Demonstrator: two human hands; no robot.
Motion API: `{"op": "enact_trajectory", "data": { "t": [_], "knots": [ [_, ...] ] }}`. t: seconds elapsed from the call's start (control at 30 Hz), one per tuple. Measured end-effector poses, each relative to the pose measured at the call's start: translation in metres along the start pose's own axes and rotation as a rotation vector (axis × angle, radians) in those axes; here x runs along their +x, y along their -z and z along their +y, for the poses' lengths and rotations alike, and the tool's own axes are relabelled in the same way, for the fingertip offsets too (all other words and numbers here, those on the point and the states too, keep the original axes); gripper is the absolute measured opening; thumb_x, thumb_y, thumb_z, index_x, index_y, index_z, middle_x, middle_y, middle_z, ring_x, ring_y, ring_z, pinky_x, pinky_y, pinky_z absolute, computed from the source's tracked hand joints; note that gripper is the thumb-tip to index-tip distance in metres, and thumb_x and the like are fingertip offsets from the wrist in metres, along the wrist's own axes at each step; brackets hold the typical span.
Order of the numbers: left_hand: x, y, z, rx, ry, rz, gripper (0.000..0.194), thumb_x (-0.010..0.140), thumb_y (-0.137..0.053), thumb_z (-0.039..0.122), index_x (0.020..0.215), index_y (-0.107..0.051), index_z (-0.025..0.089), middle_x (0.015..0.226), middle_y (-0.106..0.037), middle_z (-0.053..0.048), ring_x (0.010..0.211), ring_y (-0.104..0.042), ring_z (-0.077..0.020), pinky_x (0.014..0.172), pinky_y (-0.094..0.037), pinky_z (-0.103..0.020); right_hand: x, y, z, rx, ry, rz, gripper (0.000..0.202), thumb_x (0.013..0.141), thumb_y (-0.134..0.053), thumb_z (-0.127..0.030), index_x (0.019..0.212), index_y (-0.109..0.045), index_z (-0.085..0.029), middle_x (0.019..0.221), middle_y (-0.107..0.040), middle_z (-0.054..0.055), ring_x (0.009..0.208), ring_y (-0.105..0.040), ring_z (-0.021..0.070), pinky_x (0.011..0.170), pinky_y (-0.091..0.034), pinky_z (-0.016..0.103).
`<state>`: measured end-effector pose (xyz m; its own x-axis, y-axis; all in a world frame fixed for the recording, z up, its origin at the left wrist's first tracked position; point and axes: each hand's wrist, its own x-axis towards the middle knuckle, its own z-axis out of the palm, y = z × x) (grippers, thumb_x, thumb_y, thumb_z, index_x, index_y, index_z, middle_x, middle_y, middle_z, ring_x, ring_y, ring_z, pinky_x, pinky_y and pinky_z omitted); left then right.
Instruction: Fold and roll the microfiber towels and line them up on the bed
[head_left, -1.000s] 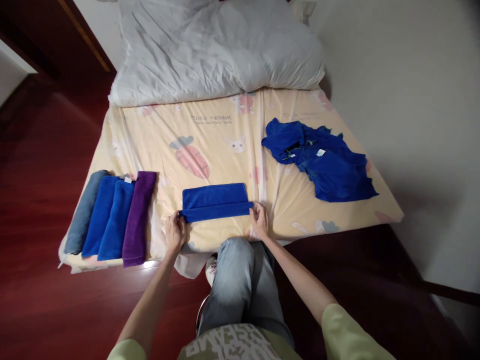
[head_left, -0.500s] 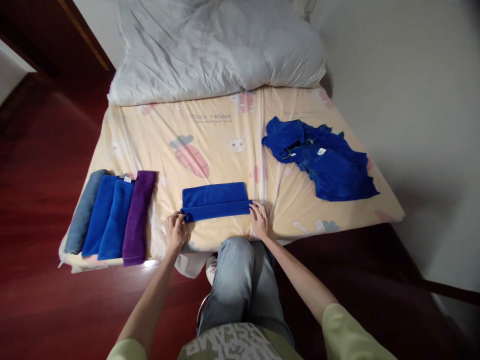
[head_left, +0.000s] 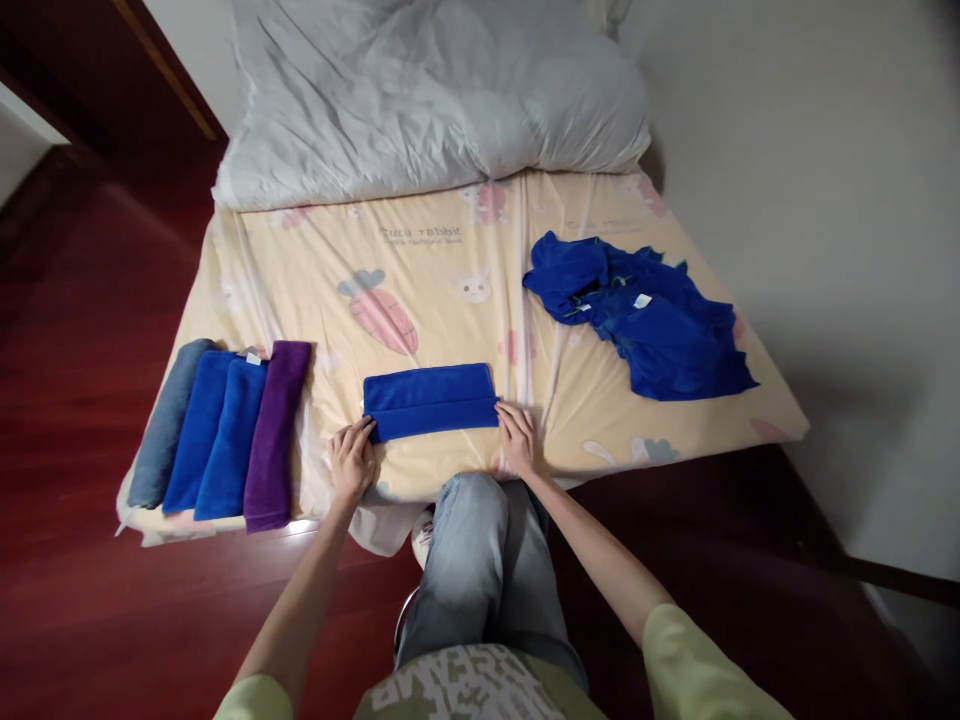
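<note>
A blue towel (head_left: 431,402) lies near the front edge of the bed, with its near part folded over in a long strip. At its left end my left hand (head_left: 352,457) is closed, fingertips on the corner of the fold. My right hand (head_left: 517,437) pinches the right end of the same strip. To the left lie a grey-blue rolled towel (head_left: 174,425), two folded blue towels (head_left: 201,430) (head_left: 234,435) and a folded purple towel (head_left: 277,440), side by side.
A loose heap of blue cloths (head_left: 652,320) with white tags lies on the right of the bed. A grey-white quilt (head_left: 435,100) covers the far end of the patterned bed sheet (head_left: 300,260). A wall (head_left: 825,200) stands to the right.
The folded strip now lies flatter and its ends line up more closely with the towel beneath. Both hands have shifted only slightly.
</note>
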<state>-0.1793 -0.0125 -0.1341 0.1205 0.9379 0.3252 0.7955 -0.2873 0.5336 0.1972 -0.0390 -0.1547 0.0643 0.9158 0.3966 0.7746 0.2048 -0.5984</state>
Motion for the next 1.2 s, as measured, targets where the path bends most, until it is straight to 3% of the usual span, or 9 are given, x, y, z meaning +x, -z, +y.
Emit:
{"op": "enact_trajectory", "data": {
  "t": [0.4,0.63,0.87,1.2],
  "knots": [
    [0.002,0.0,0.005,0.024,-0.03,0.03,0.037,0.098,-0.052,0.025,0.131,-0.068,0.024,0.136,-0.069,-0.01,0.122,-0.058,-0.0314,0.107,-0.041,-0.05,0.003,0.002,-0.003,0.004,0.034,0.003,0.04,0.11,-0.04,-0.024,0.14,-0.067,-0.024,0.137,-0.071,0.009,0.126,-0.067,0.0237,0.112,-0.049,0.047],
    [0.003,0.003,0.01,0.052,-0.031,0.022,0.042,0.092,-0.062,0.034,0.132,-0.066,0.024,0.139,-0.067,-0.01,0.123,-0.058,-0.0337,0.109,-0.041,-0.051,0.005,0.01,-0.012,-0.034,0.054,-0.042,0.045,0.104,-0.047,-0.023,0.147,-0.06,-0.021,0.145,-0.066,0.011,0.133,-0.064,0.0268,0.117,-0.046,0.05],
    [0.003,0.001,0.008,0.059,-0.019,0.008,0.052,0.084,-0.064,0.027,0.135,-0.064,0.025,0.141,-0.065,-0.01,0.123,-0.058,-0.0345,0.109,-0.041,-0.052,0.004,0.009,-0.012,-0.042,0.048,-0.057,0.057,0.095,-0.052,-0.017,0.152,-0.054,-0.022,0.15,-0.062,0.009,0.137,-0.061,0.027,0.122,-0.042,0.052],
    [0.002,0.0,0.002,0.032,0.007,-0.007,0.054,0.086,-0.054,0.016,0.138,-0.064,0.024,0.144,-0.065,-0.009,0.126,-0.058,-0.0334,0.108,-0.042,-0.052,0.004,0.009,-0.009,-0.034,0.017,-0.109,0.055,0.101,-0.046,-0.016,0.155,-0.052,-0.027,0.153,-0.06,0.007,0.141,-0.057,0.0243,0.122,-0.043,0.05]
  ]
}}
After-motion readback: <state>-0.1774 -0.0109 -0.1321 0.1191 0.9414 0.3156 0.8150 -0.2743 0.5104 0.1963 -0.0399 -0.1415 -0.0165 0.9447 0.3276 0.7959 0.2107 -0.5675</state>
